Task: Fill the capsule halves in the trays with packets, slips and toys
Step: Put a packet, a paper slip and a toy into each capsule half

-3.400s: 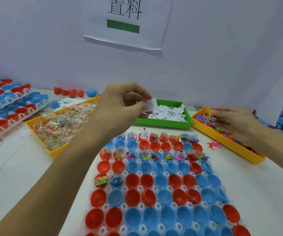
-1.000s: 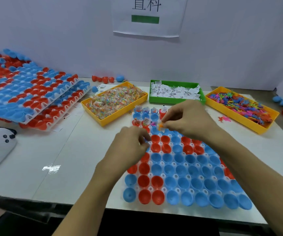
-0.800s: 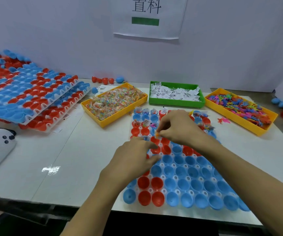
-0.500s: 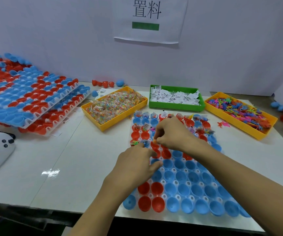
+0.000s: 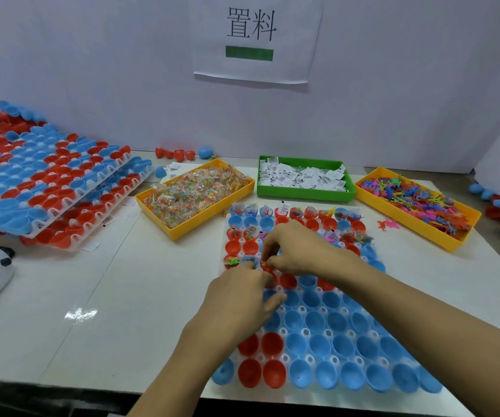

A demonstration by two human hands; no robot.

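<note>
— White table and pale wall; what lies on it, left to right?

— Stacked trays of red and blue halves at upper left, then a yellow bin of packets, a green bin of slips, and a yellow bin of toys at right.

— And the hands?

— Both have come down from the bins to the working tray at lower centre. The left hand curls over the capsule halves; what it grips, I cannot tell. The right hand pinches something small and orange over a red half.

— Meaning?

— Another half is likely being filled; only the far rows hold contents, the near rows sit bare.
</note>
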